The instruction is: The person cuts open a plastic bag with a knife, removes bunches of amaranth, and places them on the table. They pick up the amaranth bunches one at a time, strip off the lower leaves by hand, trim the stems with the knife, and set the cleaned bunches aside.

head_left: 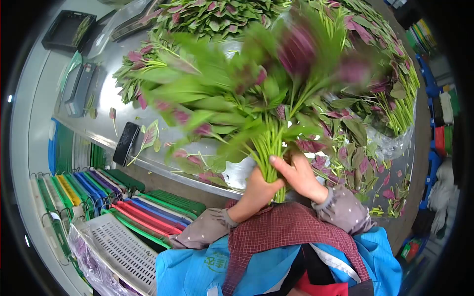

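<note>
A large bunch of leafy greens (266, 143) with green and purple leaves is held upright at the front edge of the metal table (106, 118). Around the lower stems wraps my left hand (254, 195). My right hand (298, 177) presses against the right side of the same stems, its thumb across them. The leaf tops are blurred by motion. More greens (217, 19) are piled behind the bunch, and others (400, 98) lie to its right, partly on clear plastic.
A black phone (126, 144) and loose leaves lie on the table's left part. Coloured plastic baskets (148, 217) stand in rows at the lower left, beside a white perforated basket (121, 251). A black crate (69, 30) is at the upper left.
</note>
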Tool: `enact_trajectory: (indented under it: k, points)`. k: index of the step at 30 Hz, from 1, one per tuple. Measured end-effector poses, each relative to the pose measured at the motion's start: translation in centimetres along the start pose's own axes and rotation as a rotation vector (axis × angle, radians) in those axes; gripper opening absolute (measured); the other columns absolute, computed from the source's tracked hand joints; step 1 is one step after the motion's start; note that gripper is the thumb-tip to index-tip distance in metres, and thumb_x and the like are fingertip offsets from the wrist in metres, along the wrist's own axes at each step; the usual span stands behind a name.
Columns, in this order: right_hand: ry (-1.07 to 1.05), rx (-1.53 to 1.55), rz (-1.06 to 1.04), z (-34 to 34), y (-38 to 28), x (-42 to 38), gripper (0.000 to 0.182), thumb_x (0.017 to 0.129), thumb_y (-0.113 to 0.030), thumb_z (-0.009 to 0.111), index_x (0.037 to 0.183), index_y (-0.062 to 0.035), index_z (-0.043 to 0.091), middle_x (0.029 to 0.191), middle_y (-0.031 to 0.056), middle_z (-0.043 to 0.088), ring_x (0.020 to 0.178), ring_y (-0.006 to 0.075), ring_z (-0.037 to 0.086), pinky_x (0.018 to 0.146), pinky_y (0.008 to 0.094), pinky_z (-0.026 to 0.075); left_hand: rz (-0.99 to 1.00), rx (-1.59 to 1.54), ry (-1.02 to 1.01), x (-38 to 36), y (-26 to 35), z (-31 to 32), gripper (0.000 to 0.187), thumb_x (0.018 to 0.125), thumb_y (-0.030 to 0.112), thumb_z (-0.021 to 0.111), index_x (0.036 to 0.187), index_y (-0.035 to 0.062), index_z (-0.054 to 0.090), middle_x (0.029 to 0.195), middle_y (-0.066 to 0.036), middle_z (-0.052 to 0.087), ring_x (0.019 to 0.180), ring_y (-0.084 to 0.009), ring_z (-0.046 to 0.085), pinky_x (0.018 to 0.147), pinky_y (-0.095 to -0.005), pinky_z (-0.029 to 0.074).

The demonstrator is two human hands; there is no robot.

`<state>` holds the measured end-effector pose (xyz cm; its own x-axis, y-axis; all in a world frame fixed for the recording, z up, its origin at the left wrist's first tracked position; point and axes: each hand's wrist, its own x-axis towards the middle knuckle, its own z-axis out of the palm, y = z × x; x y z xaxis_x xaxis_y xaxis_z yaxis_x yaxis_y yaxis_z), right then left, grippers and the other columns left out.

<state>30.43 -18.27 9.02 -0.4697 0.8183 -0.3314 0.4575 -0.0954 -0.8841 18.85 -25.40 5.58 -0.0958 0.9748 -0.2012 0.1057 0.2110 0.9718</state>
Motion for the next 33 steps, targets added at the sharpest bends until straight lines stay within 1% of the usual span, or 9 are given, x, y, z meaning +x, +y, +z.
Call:
enact_trajectory:
  k: [2, 6, 16, 21, 24, 26, 30, 31, 33]
  points:
    - [-0.038, 0.6, 0.174, 1.3, 3.5, 1.0, 0.028, 0.087, -0.023, 0.048, 0.097, 0.0027, 0.054, 0.081, 0.0085, 0.059, 0.069, 0.0163, 0.056, 0.062, 0.0272, 0.044, -0.439, -0.612, -0.168, 0.2, -0.9, -0.4, 0.034, 0.076, 0.002, 0.06, 0.108, 0.0003, 0.049, 0.095, -0.009, 0.058, 0.084, -0.0181, 0.058, 0.073, -0.0315, 0.047]
    - [-0.102, 0.786, 0.396, 1.1, 6.5, 0.6, 0.019, 0.089, -0.017, 0.041, 0.096, -0.0032, 0.051, 0.074, 0.0009, 0.055, 0.055, 0.0042, 0.046, 0.044, 0.019, 0.037, -0.58, -0.956, -0.351, 0.3, -2.6, -1.0, 0.037, 0.086, 0.011, 0.051, 0.12, 0.0011, 0.04, 0.111, -0.011, 0.054, 0.098, -0.0219, 0.056, 0.083, -0.0351, 0.047]
    - [-0.199, 0.822, 0.292, 0.8, 6.2, 0.6, 0.02, 0.093, -0.018, 0.037, 0.098, -0.0051, 0.05, 0.069, -0.0024, 0.053, 0.049, 0.0028, 0.044, 0.042, 0.0171, 0.036, -0.692, -1.023, -0.46, 1.5, -4.3, -1.1, 0.036, 0.088, 0.024, 0.047, 0.116, 0.0019, 0.044, 0.106, -0.012, 0.057, 0.09, -0.0223, 0.057, 0.079, -0.0347, 0.048]
    - [-0.135, 0.389, 0.135, -0.6, 7.2, 0.2, 0.024, 0.09, -0.021, 0.043, 0.084, -0.0005, 0.055, 0.072, 0.0042, 0.059, 0.055, 0.0124, 0.054, 0.046, 0.0283, 0.043, -0.617, -0.994, -0.445, 1.7, -4.1, -0.5, 0.029, 0.083, 0.018, 0.056, 0.107, 0.0027, 0.048, 0.091, -0.008, 0.057, 0.078, -0.0171, 0.056, 0.072, -0.0292, 0.048]
    - [-0.01, -0.531, 0.044, -2.3, 4.5, -1.3, 0.016, 0.082, -0.014, 0.05, 0.075, -0.0009, 0.055, 0.069, 0.0094, 0.059, 0.058, 0.0237, 0.057, 0.051, 0.033, 0.045, -0.547, -0.937, -0.387, 1.5, -3.3, 0.0, 0.025, 0.084, 0.015, 0.055, 0.105, 0.0026, 0.049, 0.082, -0.005, 0.057, 0.076, -0.014, 0.055, 0.066, -0.0253, 0.046]
    - [0.059, -0.467, -0.611, -2.6, 2.7, -3.1, 0.005, 0.071, -0.008, 0.054, 0.072, -0.0038, 0.055, 0.07, 0.0123, 0.058, 0.061, 0.0303, 0.056, 0.053, 0.0343, 0.044, -0.537, -0.797, -0.17, 1.3, -2.2, 0.5, 0.024, 0.083, 0.015, 0.056, 0.102, 0.0023, 0.049, 0.079, -0.004, 0.055, 0.073, -0.0119, 0.053, 0.063, -0.0233, 0.044]
    - [-0.083, 0.049, -0.572, -4.3, 3.0, -4.2, 0.006, 0.075, -0.011, 0.055, 0.074, -0.0062, 0.053, 0.063, 0.0053, 0.054, 0.056, 0.021, 0.055, 0.051, 0.0288, 0.044, -0.549, -0.78, -0.286, 1.3, -2.8, 0.0, 0.02, 0.082, 0.012, 0.057, 0.098, 0.0014, 0.051, 0.075, -0.003, 0.054, 0.068, -0.0127, 0.053, 0.059, -0.025, 0.045]
    - [0.013, 0.736, -0.319, -3.5, 3.5, -4.3, 0.012, 0.083, -0.017, 0.051, 0.079, -0.0056, 0.052, 0.068, 0.0046, 0.053, 0.057, 0.0153, 0.053, 0.052, 0.0248, 0.044, -0.546, -0.781, -0.285, 1.3, -2.8, 0.2, 0.02, 0.082, 0.012, 0.057, 0.098, 0.0014, 0.051, 0.075, -0.003, 0.054, 0.068, -0.0127, 0.053, 0.059, -0.025, 0.045]
    - [-0.078, 0.712, -0.055, -5.0, 4.4, -2.7, 0.037, 0.082, -0.034, 0.055, 0.101, -0.0034, 0.045, 0.087, 0.0086, 0.054, 0.065, 0.0148, 0.054, 0.059, 0.0248, 0.045, -0.4, -0.527, -0.189, 0.9, -2.8, 0.5, 0.018, 0.08, 0.014, 0.059, 0.091, -0.0005, 0.055, 0.075, -0.008, 0.057, 0.067, -0.0132, 0.056, 0.058, -0.0258, 0.045]
